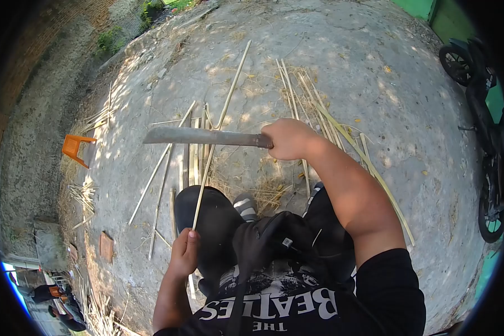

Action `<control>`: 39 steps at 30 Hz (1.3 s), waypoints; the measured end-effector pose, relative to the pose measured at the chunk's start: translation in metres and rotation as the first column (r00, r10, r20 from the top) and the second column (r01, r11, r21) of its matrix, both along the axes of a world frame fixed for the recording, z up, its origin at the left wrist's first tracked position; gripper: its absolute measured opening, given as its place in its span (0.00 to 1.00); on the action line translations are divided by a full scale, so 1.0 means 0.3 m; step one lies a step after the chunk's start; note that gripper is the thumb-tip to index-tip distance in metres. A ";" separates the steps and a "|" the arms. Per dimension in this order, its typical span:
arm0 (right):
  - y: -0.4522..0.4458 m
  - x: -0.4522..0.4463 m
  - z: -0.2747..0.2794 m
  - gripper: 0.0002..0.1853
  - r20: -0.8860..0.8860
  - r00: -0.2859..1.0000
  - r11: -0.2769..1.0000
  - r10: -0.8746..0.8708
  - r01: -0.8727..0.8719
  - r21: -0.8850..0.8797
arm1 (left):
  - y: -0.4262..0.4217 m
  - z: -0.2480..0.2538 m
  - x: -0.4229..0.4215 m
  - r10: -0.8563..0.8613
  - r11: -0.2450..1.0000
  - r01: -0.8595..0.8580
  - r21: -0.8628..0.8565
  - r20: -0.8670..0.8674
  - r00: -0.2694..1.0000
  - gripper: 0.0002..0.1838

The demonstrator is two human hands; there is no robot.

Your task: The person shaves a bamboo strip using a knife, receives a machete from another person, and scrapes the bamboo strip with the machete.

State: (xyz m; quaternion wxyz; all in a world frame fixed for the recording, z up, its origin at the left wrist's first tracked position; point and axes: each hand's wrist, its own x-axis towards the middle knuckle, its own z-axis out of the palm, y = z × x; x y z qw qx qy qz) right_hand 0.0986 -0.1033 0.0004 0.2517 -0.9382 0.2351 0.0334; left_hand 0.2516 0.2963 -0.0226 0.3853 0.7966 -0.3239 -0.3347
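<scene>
My left hand [183, 253] is closed around the near end of a long, thin bamboo strip [227, 102], which slants up and away past my left knee. My right hand [288, 139] grips the dark handle of a machete [201, 136], its broad grey blade pointing left. In this view the blade crosses over the strip; whether the two touch I cannot tell. More bamboo strips [158, 187] lie on the ground beyond my left knee. Others [325, 120] are spread out to the right, partly behind my right forearm.
Fine shavings [269, 193] litter the concrete ground [425, 151] between my feet. An orange plastic stool [77, 149] stands at the left, near bundles of strips [83, 197] and a brick [106, 246]. A motorcycle [484, 134] is parked at the right edge. Another person [61, 302] appears at lower left.
</scene>
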 end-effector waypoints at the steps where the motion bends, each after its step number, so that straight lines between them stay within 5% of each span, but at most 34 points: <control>1: 0.021 0.008 -0.010 0.11 -0.002 0.998 0.998 0.068 -0.068 -0.009 | -0.009 -0.004 -0.010 0.018 1.000 -0.018 -0.002 -0.057 0.998 0.24; 6: 0.105 0.032 0.027 0.11 -0.037 0.944 0.934 0.329 -0.331 -0.135 | -0.037 0.021 -0.009 0.033 0.999 -0.036 -0.025 -0.122 0.992 0.23; 9: -0.063 -0.004 -0.063 0.07 0.153 0.986 0.995 0.073 -0.062 -0.073 | 0.062 0.054 0.032 -0.030 0.999 0.029 -0.015 -0.051 0.998 0.23; 12: -0.124 -0.030 -0.031 0.07 0.107 0.984 0.985 -0.142 0.151 -0.081 | 0.062 0.078 0.030 0.002 1.000 -0.002 -0.012 -0.020 1.000 0.23; 15: -0.057 -0.017 0.022 0.09 0.028 0.992 0.992 -0.126 0.126 -0.016 | 0.041 0.069 0.010 0.047 0.999 -0.048 -0.008 -0.082 0.996 0.23; 22: 0.124 0.024 0.017 0.09 0.014 0.939 0.932 0.344 -0.340 -0.123 | -0.023 0.041 -0.001 0.037 0.999 -0.042 -0.034 -0.135 0.990 0.22; 25: 0.020 0.004 -0.004 0.09 0.082 0.968 0.966 0.236 -0.224 -0.131 | 0.064 0.051 0.032 -0.027 0.999 0.026 -0.036 -0.024 0.999 0.23; 27: -0.116 -0.022 -0.019 0.08 0.123 0.990 0.997 -0.074 0.075 -0.001 | 0.110 0.090 0.034 -0.005 1.000 0.005 0.008 -0.015 1.000 0.23; 30: -0.143 -0.042 -0.017 0.08 0.068 0.989 0.992 -0.129 0.128 0.021 | 0.134 0.119 0.018 -0.009 0.999 0.008 0.035 0.005 1.000 0.23; 33: -0.073 -0.020 -0.011 0.08 0.075 0.994 0.996 -0.081 0.079 0.030 | 0.134 0.068 0.029 0.026 1.000 -0.025 0.014 -0.020 0.999 0.23; 37: 0.029 0.017 -0.049 0.08 0.136 0.971 0.979 0.199 -0.189 -0.079 | 0.084 0.050 0.006 0.041 0.999 -0.040 0.006 -0.190 0.981 0.22; 39: 0.071 0.021 -0.030 0.08 0.153 0.940 0.949 0.304 -0.285 -0.136 | 0.094 0.040 0.021 -0.010 1.000 0.008 -0.020 -0.124 0.992 0.22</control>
